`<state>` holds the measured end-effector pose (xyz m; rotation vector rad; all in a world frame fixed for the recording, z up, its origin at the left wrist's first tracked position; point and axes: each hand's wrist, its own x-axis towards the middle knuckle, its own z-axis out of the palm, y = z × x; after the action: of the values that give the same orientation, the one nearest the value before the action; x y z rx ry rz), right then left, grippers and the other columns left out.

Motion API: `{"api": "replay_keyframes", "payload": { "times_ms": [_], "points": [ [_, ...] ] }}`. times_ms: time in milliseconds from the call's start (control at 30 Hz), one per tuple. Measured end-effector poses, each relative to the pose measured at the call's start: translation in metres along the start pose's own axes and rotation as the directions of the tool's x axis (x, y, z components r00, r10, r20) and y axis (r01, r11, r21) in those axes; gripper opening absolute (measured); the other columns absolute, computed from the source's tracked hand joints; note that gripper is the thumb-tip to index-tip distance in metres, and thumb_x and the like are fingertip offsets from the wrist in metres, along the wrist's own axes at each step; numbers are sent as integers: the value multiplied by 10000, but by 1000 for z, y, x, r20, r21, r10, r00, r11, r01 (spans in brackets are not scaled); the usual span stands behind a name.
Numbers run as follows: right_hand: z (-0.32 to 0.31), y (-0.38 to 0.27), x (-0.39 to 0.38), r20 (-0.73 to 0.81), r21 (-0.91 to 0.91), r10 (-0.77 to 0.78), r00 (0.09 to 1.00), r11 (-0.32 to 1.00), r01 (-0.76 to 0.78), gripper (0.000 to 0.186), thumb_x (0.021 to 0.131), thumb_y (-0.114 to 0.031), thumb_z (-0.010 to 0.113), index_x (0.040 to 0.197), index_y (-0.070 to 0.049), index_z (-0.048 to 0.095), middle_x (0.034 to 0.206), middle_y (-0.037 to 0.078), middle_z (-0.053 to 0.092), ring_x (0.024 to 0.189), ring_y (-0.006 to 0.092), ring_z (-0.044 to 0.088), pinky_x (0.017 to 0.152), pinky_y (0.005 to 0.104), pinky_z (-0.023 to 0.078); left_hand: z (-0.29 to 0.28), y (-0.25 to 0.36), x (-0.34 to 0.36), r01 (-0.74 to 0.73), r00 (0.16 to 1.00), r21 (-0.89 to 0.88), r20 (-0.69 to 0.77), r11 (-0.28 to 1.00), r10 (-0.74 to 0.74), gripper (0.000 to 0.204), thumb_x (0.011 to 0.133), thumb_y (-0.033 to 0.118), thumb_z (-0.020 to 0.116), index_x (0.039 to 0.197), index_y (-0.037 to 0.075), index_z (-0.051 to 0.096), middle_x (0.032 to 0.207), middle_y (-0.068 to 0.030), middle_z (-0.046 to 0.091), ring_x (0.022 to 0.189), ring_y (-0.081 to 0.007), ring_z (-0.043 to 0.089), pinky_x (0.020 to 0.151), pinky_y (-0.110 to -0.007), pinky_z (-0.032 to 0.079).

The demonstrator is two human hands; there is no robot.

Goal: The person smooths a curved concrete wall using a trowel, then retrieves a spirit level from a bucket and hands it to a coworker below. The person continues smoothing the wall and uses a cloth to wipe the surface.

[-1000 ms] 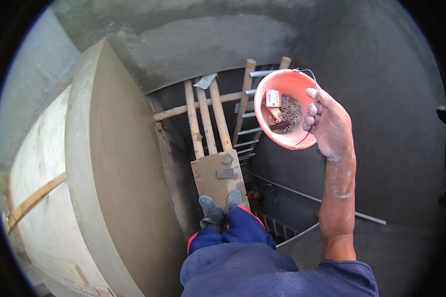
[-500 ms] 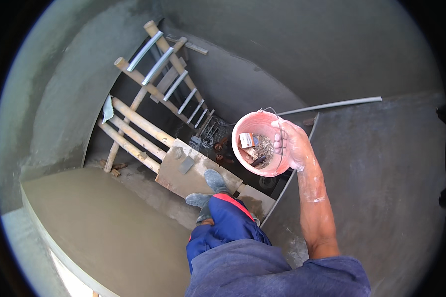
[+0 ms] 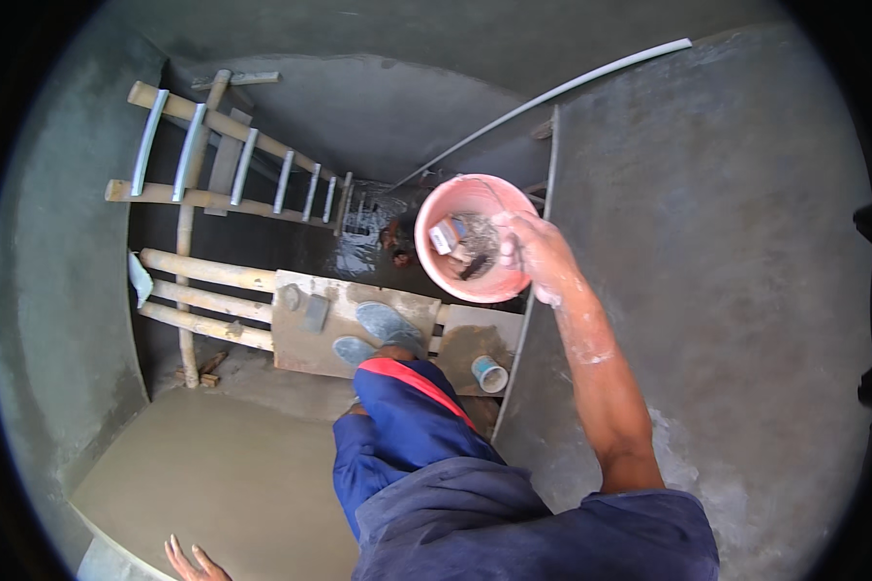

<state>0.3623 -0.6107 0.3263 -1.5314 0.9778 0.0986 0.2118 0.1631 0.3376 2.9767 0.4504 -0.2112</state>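
Note:
My right hand (image 3: pixel 538 254), whitish with dust, grips the side of a pink bucket (image 3: pixel 429 247) near its wire handle and holds it up in front of me. Inside the bucket lie a small box (image 3: pixel 443 237), greyish loose bits (image 3: pixel 480 230) and a dark slim item (image 3: pixel 475 267) whose kind I cannot make out. At the lower left edge, my left hand (image 3: pixel 196 562) shows with fingers spread and nothing in it; the rest is cut off. It is nearest to the smooth grey plaster surface (image 3: pixel 252 484).
I stand in grey boots (image 3: pixel 389 320) on a board (image 3: pixel 417 302) over bamboo poles (image 3: pixel 208 298). A flat grey block (image 3: pixel 315 313) and a cup (image 3: pixel 489 374) sit by my feet. A bamboo ladder (image 3: pixel 234 198) leads down leftward of the bucket. A white pipe (image 3: pixel 552 93) leans at the far wall.
The view has turned, and the bucket now appears slightly lower and further left, still in my right hand. My left hand has come into view at lower left. The cup now shows more fully.

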Motion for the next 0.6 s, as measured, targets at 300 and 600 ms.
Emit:
{"api": "replay_keyframes", "payload": {
  "times_ms": [300, 600],
  "points": [
    [-42, 19, 8, -136, 5, 18, 991, 1000, -17, 340, 1100, -335, 632, 1176, -16, 721, 776, -14, 597, 658, 101, 573, 624, 267, 491, 46, 49, 73, -22, 999, -244, 38, 970, 32, 497, 1018, 74, 625, 1514, 68, 606, 1595, -240, 529, 1484, -436, 493, 1239, -523, 399],
    [-63, 159, 125, -107, -184, 97, 990, 976, -116, 317, 1122, -343, 605, 1114, -42, 704, 736, 4, 599, 640, 132, 598, 621, 298, 513, 210, 65, 72, 241, 954, -392, 262, 888, -144, 479, 1015, 90, 647, 1494, 75, 619, 1560, -240, 551, 1425, -450, 544, 1200, -534, 448]
  ]
}}
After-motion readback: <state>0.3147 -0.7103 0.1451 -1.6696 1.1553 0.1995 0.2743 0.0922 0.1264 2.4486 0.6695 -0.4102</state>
